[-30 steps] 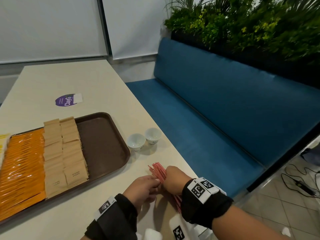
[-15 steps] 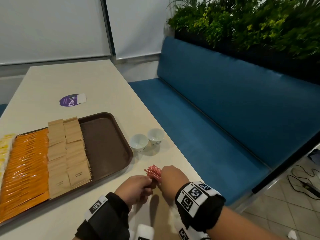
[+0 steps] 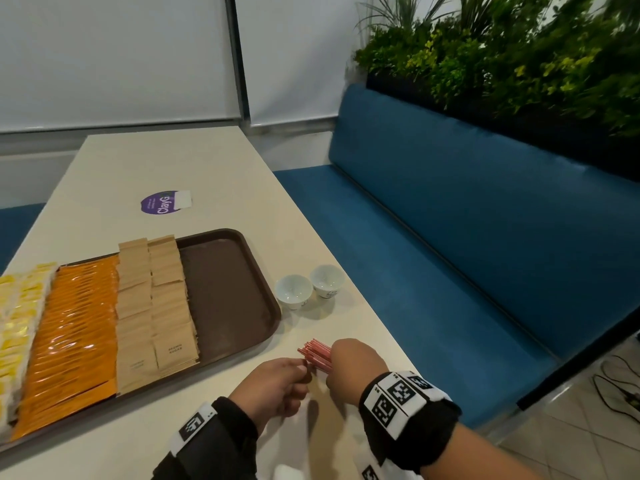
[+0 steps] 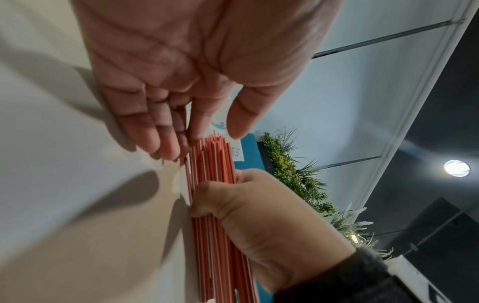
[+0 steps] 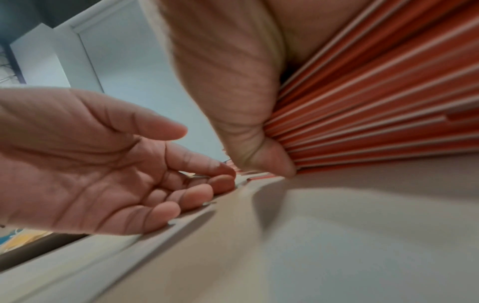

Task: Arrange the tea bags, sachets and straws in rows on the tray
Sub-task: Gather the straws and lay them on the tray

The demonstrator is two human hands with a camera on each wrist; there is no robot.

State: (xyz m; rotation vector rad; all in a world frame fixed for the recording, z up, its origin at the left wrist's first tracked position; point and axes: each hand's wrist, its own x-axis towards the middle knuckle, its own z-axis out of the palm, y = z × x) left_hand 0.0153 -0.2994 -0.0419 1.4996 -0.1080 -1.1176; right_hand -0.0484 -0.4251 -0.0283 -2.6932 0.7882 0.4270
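Observation:
A bundle of red straws (image 3: 317,353) is held just above the beige table, right of the tray's near corner. My right hand (image 3: 349,365) grips the bundle round its middle (image 4: 215,235), thumb pressed on the fanned straws (image 5: 376,112). My left hand (image 3: 301,372) lies open beside it, its relaxed fingertips (image 4: 178,147) touching the straw ends. The brown tray (image 3: 228,299) carries rows of yellow tea bags (image 3: 17,313), orange sachets (image 3: 76,334) and brown sugar sachets (image 3: 156,306). Its right strip is bare.
Two small white cups (image 3: 293,291) (image 3: 327,280) stand on the table just right of the tray, beyond my hands. A purple sticker (image 3: 162,202) lies further back. The table's right edge drops to a blue bench (image 3: 450,254), with plants behind it.
My right hand has shifted slightly with the straw bundle still in its grip. My left hand has stayed at the straw tips. The tray's contents have not moved.

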